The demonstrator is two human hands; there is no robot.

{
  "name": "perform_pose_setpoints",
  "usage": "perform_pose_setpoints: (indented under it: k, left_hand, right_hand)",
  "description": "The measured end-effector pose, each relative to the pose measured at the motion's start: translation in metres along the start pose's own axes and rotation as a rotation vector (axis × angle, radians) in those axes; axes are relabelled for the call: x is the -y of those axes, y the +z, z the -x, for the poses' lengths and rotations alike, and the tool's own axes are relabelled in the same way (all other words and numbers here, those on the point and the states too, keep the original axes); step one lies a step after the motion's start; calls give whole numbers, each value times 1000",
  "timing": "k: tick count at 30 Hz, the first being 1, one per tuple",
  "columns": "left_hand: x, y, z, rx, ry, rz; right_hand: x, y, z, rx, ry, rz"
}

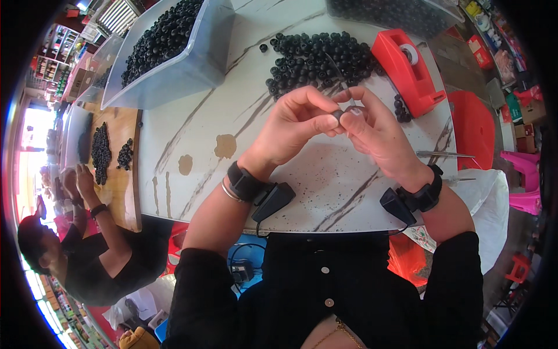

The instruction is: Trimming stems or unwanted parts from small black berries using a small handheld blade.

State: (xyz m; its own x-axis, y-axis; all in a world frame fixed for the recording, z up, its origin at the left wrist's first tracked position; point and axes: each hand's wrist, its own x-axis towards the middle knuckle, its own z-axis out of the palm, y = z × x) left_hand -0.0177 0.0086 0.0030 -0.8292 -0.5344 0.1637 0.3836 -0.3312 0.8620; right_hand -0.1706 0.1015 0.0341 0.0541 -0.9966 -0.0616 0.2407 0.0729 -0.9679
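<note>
In front of my chest, both hands meet fingertip to fingertip over the white table. My left hand pinches a small dark round bead between thumb and index finger. My right hand is closed against the same bead. From its fingers a thin, pale, blade-like tool points away over the table; its exact kind is hard to make out. Just beyond the hands lies a loose pile of black round beads, several showing a hole. Dark specks are scattered on the tabletop below my hands.
A clear plastic bin of black beads stands far left, another bin far right. A red tape dispenser sits right of the pile. Tweezers-like metal tools lie at the right edge. At left, a co-worker works at a wooden board.
</note>
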Motion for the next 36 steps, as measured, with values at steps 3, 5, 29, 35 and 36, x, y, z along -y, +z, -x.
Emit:
perform_pose_setpoints:
  k: [3,5,29,35,36]
  left_hand:
    - [1,-4,-1,34,11,44]
    - [0,-5,-1,64,20,69]
    - [-23,-15,2,-92,-134,-842]
    - [-14,-11,1,-28,-204,-101]
    - [-14,-11,1,-27,-205,-101]
  right_hand:
    - [-1,-1,0,11,-5,7]
    - [0,-2,0,20,-16,18]
    - [-2,-2,-2,-25,15,46]
    - [-5,-2,-2,4,-3,-41]
    - [-5,-2,-2,2,-3,-42]
